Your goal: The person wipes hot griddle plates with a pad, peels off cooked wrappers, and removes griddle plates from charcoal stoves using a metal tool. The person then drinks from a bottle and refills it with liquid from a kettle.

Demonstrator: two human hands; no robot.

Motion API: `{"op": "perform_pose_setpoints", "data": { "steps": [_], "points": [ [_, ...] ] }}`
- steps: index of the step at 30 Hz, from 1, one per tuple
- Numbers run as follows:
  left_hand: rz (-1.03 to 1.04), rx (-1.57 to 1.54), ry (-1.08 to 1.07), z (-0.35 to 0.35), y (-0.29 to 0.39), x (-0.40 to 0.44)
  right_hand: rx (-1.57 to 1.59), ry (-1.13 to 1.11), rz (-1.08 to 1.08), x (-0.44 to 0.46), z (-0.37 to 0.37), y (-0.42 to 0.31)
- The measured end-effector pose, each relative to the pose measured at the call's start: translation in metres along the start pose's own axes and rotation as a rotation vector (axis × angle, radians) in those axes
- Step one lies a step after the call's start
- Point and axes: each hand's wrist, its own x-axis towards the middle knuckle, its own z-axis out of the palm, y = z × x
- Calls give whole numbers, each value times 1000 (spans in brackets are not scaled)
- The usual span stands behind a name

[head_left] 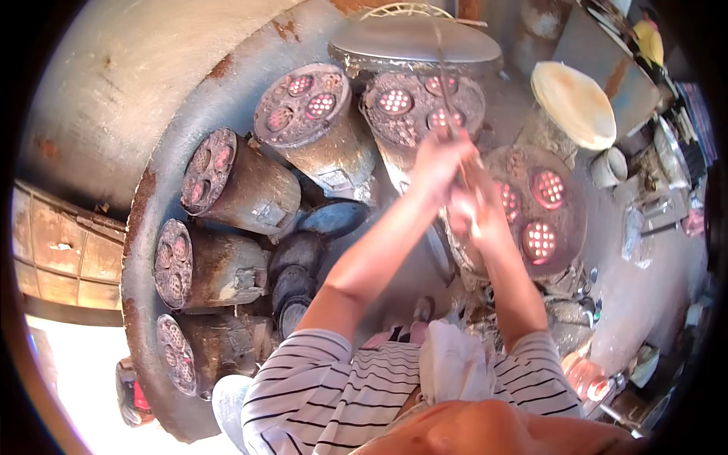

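We see the left hand [438,161] and right hand [464,211] blurred, together hiding part of the metal rod [442,68], whose far end is indistinct. The right forearm [499,258] covers some of the honeycomb-coal stove [535,208]; the pink thing [693,221] we cannot identify.

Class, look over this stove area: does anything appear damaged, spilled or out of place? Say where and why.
The curved metal rim beside the stoves at picture left looks damaged: brown, rust-like patches interrupt its grey surface. Those stoves' casings look stained too. No spill is clear.
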Motion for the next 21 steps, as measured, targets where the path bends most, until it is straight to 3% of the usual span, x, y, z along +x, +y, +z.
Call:
{"op": "perform_pose_setpoints", "data": {
  "steps": [3,10,12,14,16,18,21],
  "points": [
    [67,-78,-118,10,3,-54,104,9,239,-52,8,-39],
    [-171,-34,-431,-16,0,-175,326,-244,455,-163,-19,-20],
    [-242,70,-427,-44,-1,-205,411,-418,441,-189,-9,-4],
    [-280,143,-311,-63,6,-235,371,-358,589,-206,14,6],
    [-474,178,-322,-96,2,-236,290,-344,713,-206,30,20],
    [-624,197,-235,-119,4,-228,476,-331,854,-190,47,40],
    [-724,-41,-126,-187,-66,-209,497,-225,942,-163,69,96]
  ]
}}
